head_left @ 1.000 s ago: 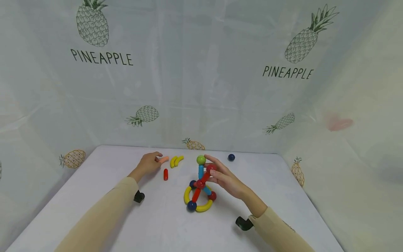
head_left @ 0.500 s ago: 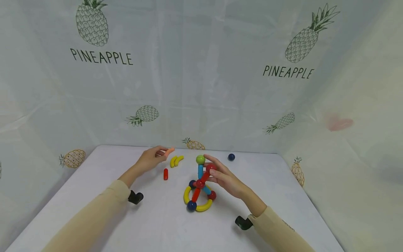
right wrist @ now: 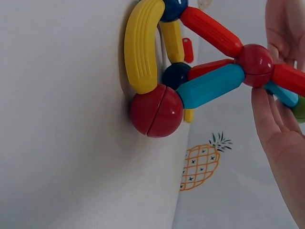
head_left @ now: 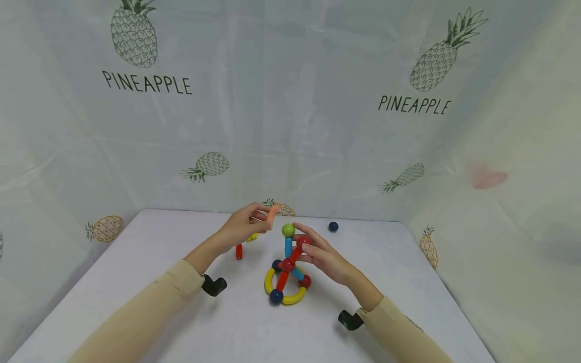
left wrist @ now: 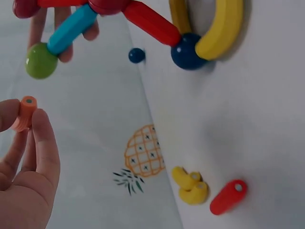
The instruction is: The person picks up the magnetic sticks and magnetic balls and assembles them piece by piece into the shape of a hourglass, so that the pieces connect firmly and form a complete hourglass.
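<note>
My left hand (head_left: 242, 225) pinches an orange magnetic rod (head_left: 271, 217) between thumb and fingers, raised left of the green ball (head_left: 288, 230). In the left wrist view one end of the orange rod (left wrist: 28, 101) faces the camera. A magnetic ball-and-rod structure (head_left: 283, 281) stands on the table, with curved yellow rods (right wrist: 141, 47) forming its ring base. Red and blue rods rise from the base to a central red ball (right wrist: 255, 65). My right hand (head_left: 328, 259) grips its upper part, thumb at the upper red ball (head_left: 303, 243) and fingers behind the blue rod (head_left: 288, 247).
A loose red rod (head_left: 238, 251) lies on the white table (head_left: 236, 322) left of the structure. Short yellow curved rods (left wrist: 191, 186) lie near it, partly covered by my left hand in the head view. A dark blue ball (head_left: 333, 227) sits near the back edge, before a pineapple-print curtain.
My left hand has picked the orange rod up off the table and carried it right, close to the green ball. My right hand has kept its grip on the structure.
</note>
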Demonstrator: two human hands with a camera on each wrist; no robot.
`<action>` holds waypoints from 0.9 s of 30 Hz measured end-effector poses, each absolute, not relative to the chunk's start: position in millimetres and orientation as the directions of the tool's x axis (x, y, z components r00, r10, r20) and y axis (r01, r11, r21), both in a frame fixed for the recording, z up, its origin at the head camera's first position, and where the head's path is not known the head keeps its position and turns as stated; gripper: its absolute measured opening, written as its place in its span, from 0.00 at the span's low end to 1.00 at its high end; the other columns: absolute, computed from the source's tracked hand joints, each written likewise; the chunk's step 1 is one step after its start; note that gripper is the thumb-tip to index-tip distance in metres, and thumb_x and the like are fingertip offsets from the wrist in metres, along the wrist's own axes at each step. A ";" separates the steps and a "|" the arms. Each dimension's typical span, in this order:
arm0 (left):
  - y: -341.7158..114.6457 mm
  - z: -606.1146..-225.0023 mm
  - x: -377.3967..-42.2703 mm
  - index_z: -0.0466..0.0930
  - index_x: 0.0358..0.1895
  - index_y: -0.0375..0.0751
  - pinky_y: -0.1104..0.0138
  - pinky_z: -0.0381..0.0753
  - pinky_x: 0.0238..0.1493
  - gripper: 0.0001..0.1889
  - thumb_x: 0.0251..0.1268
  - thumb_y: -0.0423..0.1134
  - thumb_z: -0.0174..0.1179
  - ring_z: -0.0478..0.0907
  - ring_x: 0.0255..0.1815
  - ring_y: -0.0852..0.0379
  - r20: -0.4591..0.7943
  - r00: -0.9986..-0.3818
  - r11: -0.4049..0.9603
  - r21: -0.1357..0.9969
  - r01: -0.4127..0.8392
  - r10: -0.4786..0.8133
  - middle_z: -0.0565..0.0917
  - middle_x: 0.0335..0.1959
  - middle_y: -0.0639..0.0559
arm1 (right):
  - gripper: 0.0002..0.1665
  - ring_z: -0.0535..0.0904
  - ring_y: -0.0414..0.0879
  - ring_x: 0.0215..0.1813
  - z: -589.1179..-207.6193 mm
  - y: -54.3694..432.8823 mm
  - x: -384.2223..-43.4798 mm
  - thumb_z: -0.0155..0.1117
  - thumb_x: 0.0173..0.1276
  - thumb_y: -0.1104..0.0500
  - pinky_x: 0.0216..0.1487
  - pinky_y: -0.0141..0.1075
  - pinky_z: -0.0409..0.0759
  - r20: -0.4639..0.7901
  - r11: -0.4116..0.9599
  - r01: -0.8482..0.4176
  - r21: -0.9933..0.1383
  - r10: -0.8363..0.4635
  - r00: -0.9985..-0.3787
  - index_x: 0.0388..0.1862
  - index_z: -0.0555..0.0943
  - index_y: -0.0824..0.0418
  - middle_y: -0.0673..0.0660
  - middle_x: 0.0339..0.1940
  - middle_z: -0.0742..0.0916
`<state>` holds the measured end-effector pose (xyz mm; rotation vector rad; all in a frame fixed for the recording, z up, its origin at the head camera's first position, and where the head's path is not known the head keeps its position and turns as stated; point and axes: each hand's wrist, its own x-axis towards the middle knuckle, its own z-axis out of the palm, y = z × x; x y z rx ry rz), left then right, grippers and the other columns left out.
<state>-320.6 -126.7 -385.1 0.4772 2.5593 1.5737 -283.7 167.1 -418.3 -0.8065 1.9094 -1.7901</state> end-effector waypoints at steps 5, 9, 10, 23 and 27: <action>-113.4 -380.0 -322.6 0.73 0.71 0.51 0.48 0.83 0.63 0.27 0.74 0.51 0.69 0.89 0.54 0.50 0.081 -0.939 0.355 0.912 0.205 0.334 0.84 0.61 0.47 | 0.39 0.65 0.62 0.80 -419.4 167.4 -284.7 0.48 0.85 0.52 0.75 0.42 0.75 0.097 0.012 -0.139 -0.990 -0.655 -0.750 0.89 0.50 0.52 0.69 0.82 0.64; -103.9 -376.8 -325.0 0.72 0.71 0.51 0.42 0.79 0.68 0.28 0.74 0.52 0.69 0.89 0.56 0.48 0.071 -0.944 0.321 0.930 0.179 0.321 0.83 0.61 0.46 | 0.39 0.64 0.62 0.80 -418.8 166.9 -284.4 0.48 0.85 0.52 0.74 0.40 0.76 0.100 0.009 -0.140 -0.990 -0.654 -0.750 0.89 0.51 0.52 0.69 0.82 0.64; -101.8 -376.3 -325.4 0.72 0.71 0.50 0.42 0.78 0.69 0.28 0.74 0.52 0.68 0.89 0.56 0.47 0.070 -0.946 0.312 0.934 0.174 0.318 0.83 0.61 0.45 | 0.39 0.64 0.61 0.80 -418.7 166.8 -284.5 0.48 0.85 0.53 0.74 0.40 0.76 0.098 0.009 -0.138 -0.990 -0.654 -0.750 0.89 0.51 0.51 0.68 0.82 0.64; -91.3 -378.2 -329.2 0.72 0.71 0.54 0.40 0.78 0.68 0.28 0.74 0.52 0.68 0.89 0.55 0.46 0.078 -0.945 0.302 0.936 0.179 0.318 0.82 0.60 0.45 | 0.38 0.64 0.62 0.81 -419.4 166.3 -285.5 0.47 0.86 0.51 0.75 0.43 0.74 0.103 0.011 -0.146 -0.989 -0.657 -0.746 0.89 0.51 0.51 0.68 0.83 0.64; -92.2 -379.6 -330.2 0.72 0.71 0.53 0.41 0.78 0.69 0.27 0.75 0.52 0.68 0.89 0.54 0.49 0.080 -0.939 0.284 0.941 0.182 0.335 0.80 0.60 0.44 | 0.37 0.65 0.64 0.81 -419.0 166.5 -284.1 0.48 0.86 0.50 0.74 0.45 0.76 0.099 0.054 -0.171 -0.984 -0.630 -0.770 0.89 0.54 0.49 0.65 0.82 0.67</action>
